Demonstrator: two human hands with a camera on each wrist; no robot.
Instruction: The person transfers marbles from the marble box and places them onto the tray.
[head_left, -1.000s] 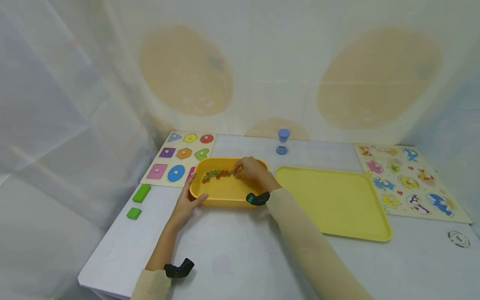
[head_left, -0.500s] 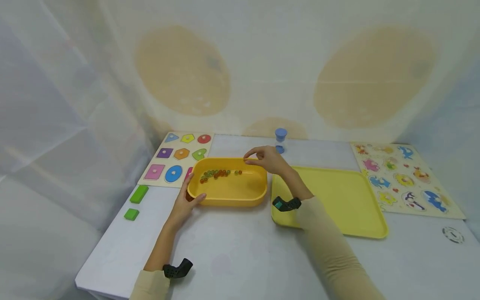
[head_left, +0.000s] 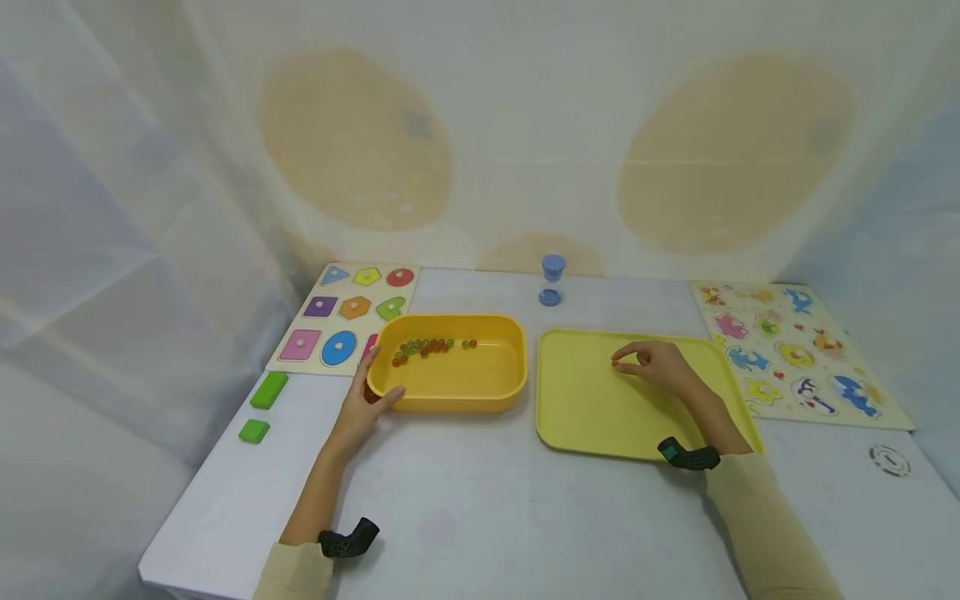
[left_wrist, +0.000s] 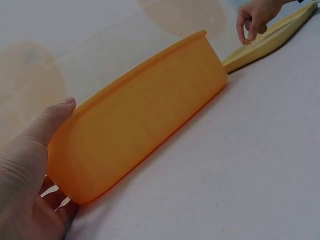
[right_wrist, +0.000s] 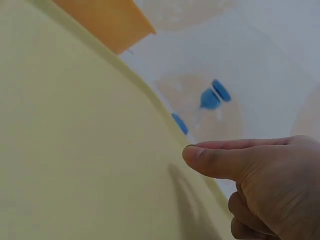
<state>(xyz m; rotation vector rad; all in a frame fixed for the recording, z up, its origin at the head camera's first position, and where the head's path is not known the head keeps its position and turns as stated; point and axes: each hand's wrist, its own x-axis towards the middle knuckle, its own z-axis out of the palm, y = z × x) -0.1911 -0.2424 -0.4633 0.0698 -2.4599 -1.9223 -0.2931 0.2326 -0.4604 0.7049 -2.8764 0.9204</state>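
At its left end, the deep yellow-orange bin (head_left: 457, 385) is held by my left hand (head_left: 358, 417), thumb at the near corner and fingers round the outer side. Inside lie several small green and orange marbles (head_left: 426, 346), mostly in a cluster, with a pair apart on the right. Over the flat yellow tray (head_left: 573, 408), my right hand (head_left: 658, 368) pinches a small orange marble (left_wrist: 247, 42) between thumb and forefinger. In the right wrist view the fingertips hide the marble almost wholly.
A shape puzzle board (head_left: 352, 308) lies behind the bin at left, near two green blocks (head_left: 268, 389). A blue sand timer (head_left: 551, 281) stands at the back. Right of the tray are an animal puzzle board (head_left: 806, 358) and a round printed mark (head_left: 890, 461).
My right hand has left the bin with an orange marble and moved right, over the tray. The left hand keeps its hold on the bin. The view has shifted slightly.
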